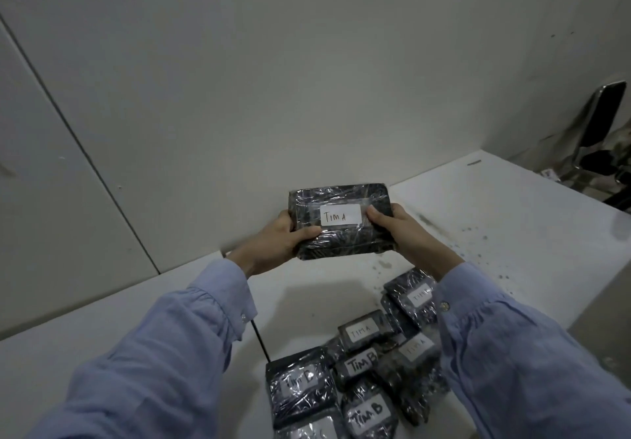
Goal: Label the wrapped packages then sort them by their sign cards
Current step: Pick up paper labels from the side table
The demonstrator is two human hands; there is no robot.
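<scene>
Wrapped package, labelled "TIM A", held above tabletop; gripped at ends by left hand and right hand. Risk: missorted into mixed pile; slick wrap could slip.

Pale panelled wall, white table, chair.

white table, dark specks, pile of wrapped pkgs w/ labels near front edge
</scene>
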